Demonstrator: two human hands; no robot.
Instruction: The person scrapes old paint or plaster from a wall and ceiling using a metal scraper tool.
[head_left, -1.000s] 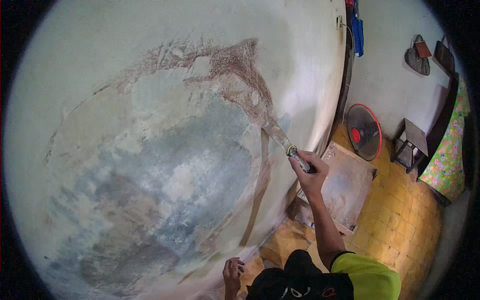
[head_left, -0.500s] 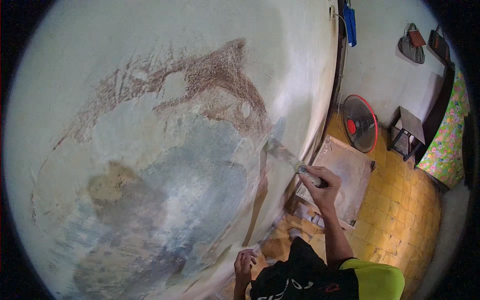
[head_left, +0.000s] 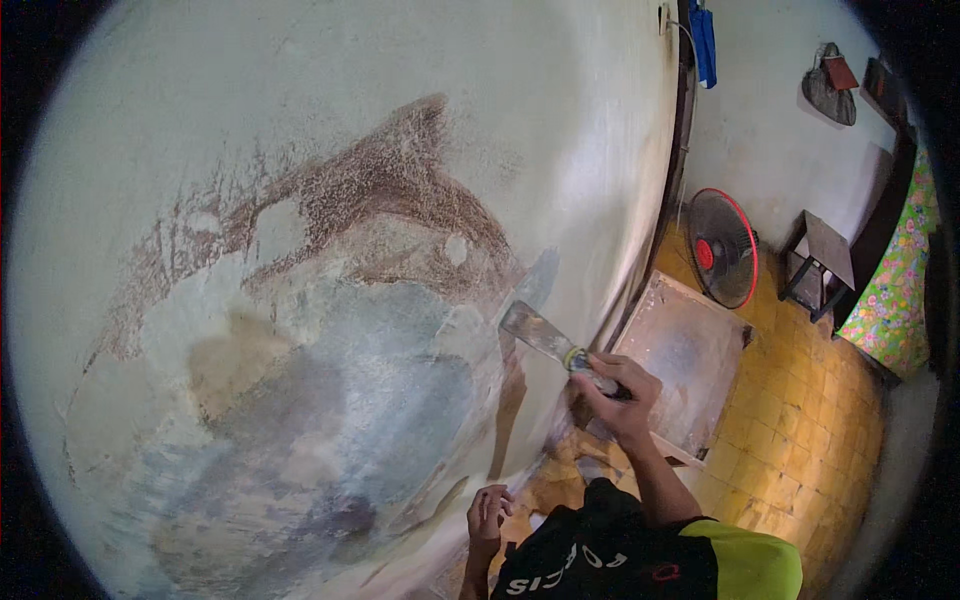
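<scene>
My right hand (head_left: 622,392) is wrapped round the handle of a putty knife (head_left: 540,333), its broad metal blade pointing up and left. The blade's tip is at the wall (head_left: 330,60), beside the right end of a rough brown patch (head_left: 390,190); whether it touches the surface I cannot tell. Below that patch spreads a smeared blue-grey and beige area (head_left: 360,400). From the blade a brown streak (head_left: 509,410) runs down the wall. Low by the wall, my left hand (head_left: 487,518) has its fingers loosely bent and slightly apart, with nothing seen in it.
A flat, worn board-like piece (head_left: 680,350) lies low beside the wall on the yellow tiled floor (head_left: 790,430). Farther right stand a red-rimmed fan (head_left: 722,248), a small stool (head_left: 820,255) and something covered in green floral cloth (head_left: 895,290). Bags (head_left: 830,95) hang on the far wall.
My right hand has moved slightly left and down with the putty knife, whose blade is now lower in the picture. The view has shifted a little; my left hand stays near the same place.
</scene>
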